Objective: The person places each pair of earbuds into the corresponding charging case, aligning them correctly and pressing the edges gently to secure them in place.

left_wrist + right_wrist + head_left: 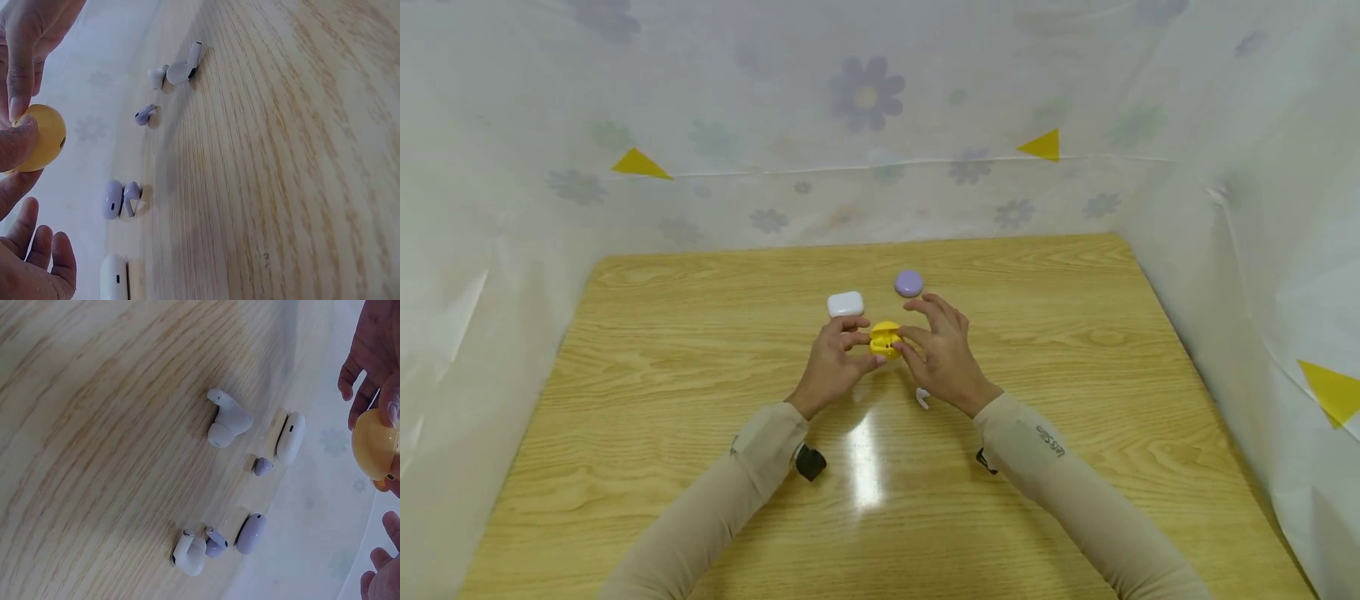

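A yellow earbud case (pixel 886 350) is held above the table between both hands, its lid raised in the head view. My left hand (pixel 835 358) grips the case's left side with thumb and fingers. On the other side, my right hand (pixel 947 354) pinches the case with thumb and index finger, its other fingers spread. Small dark spots show inside the case; its contents are mostly hidden. In the left wrist view, the smooth yellow shell (pixel 50 137) sits between the fingertips. The right wrist view shows the yellow case (pixel 372 447) at its right edge.
A white earbud case (pixel 846 304) and a purple case (pixel 908 283) lie beyond the hands on the wooden table (pixel 700 333). Loose white earbuds (pixel 231 419) and purple earbuds (pixel 215 542) lie around them. Patterned white sheeting (pixel 865 192) stands behind the table.
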`<state>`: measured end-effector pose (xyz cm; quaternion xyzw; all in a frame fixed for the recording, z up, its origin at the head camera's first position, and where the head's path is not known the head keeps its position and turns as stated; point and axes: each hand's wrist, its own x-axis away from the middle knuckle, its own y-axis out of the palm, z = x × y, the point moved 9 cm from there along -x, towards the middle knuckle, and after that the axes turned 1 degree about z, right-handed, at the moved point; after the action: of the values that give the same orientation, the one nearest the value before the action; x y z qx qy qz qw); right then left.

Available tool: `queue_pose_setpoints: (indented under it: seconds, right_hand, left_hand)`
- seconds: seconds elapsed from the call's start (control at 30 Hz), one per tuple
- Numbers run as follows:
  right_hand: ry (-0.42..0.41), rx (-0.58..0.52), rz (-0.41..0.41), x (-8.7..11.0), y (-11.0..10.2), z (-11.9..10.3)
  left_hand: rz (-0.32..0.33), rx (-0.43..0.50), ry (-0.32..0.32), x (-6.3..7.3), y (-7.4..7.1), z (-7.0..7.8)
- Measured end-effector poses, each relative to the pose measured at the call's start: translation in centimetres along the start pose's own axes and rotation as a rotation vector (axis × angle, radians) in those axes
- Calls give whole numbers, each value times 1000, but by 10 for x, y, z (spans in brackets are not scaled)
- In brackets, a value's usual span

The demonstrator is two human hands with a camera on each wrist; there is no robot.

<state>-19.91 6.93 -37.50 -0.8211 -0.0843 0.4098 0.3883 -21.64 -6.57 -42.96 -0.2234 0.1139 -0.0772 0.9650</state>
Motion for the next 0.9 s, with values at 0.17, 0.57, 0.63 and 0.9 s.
queue_pose_setpoints:
  seconds: [0.17, 0.57, 0.63, 0.9]
  right_hand:
    - [-4, 12, -16, 1, 2, 1]
    - [-30, 33, -20, 4, 0, 1]
    - [-40, 23, -12, 4, -1, 0]
    - [-48, -2, -3, 2, -10, 3]
  left_hand:
    - [4, -1, 20, 0, 1, 2]
    - [9, 58, 29, 0, 3, 2]
    - [9, 52, 27, 0, 3, 2]
    - [20, 27, -5, -1, 1, -2]
